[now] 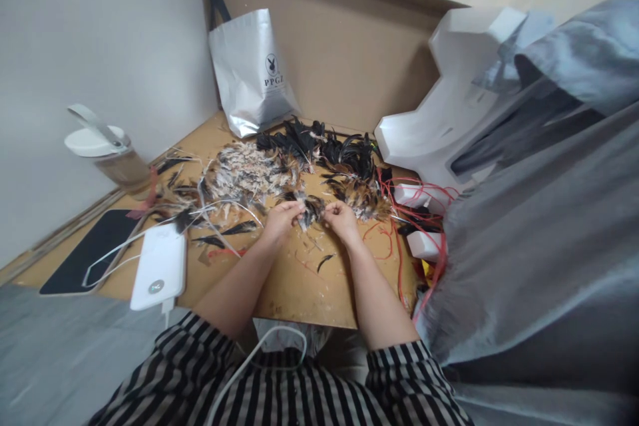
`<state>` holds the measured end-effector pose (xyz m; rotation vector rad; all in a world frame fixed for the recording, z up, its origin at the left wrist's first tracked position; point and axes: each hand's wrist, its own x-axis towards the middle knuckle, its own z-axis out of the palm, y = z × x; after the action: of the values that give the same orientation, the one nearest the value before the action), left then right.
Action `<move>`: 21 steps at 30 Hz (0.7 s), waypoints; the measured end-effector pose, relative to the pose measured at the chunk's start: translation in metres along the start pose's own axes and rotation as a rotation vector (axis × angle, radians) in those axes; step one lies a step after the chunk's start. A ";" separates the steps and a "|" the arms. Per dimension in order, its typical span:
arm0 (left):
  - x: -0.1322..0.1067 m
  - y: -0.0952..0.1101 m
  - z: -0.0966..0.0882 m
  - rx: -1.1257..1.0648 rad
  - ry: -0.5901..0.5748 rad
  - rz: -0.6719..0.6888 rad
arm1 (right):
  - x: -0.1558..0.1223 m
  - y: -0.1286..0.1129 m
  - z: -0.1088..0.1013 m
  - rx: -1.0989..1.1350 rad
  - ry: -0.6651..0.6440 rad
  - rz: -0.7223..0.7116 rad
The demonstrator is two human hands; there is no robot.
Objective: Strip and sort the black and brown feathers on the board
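Observation:
My left hand (282, 217) and my right hand (341, 217) meet over the middle of a wooden board (294, 286). Both pinch a small bunch of dark feathers (312, 209) held between them. Just beyond my hands lies a pale heap of speckled feathers (249, 173) on the left and a pile of black feathers (339, 153) on the right. Single loose feathers (324, 259) are scattered on the board near my wrists.
A white power bank (158, 266) with a cable and a black phone (84, 249) lie at the left. A lidded cup (107, 150) stands by the wall. A silver bag (252, 73) leans at the back. Red wires (399, 226), white boxes and grey cloth (539, 233) crowd the right.

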<state>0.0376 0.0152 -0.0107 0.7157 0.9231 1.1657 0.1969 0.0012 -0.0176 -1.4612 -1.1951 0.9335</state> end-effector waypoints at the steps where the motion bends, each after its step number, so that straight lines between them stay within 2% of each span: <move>1: 0.000 0.000 0.000 0.010 -0.003 0.005 | 0.000 -0.001 0.000 0.078 -0.008 0.038; 4: 0.001 0.000 0.000 0.031 -0.010 0.013 | -0.001 -0.005 -0.001 0.226 -0.064 0.111; 9: 0.002 -0.001 0.000 0.039 -0.017 0.010 | -0.002 -0.010 -0.002 0.338 -0.127 0.174; 15: 0.000 0.000 -0.001 0.048 -0.089 -0.016 | -0.002 -0.012 -0.002 0.374 -0.139 0.256; 21: -0.001 -0.001 -0.001 0.023 -0.123 -0.016 | -0.003 -0.010 -0.002 0.352 -0.157 0.233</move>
<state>0.0368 0.0141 -0.0124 0.7892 0.8384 1.0861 0.1957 -0.0016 -0.0080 -1.2747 -0.9220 1.3650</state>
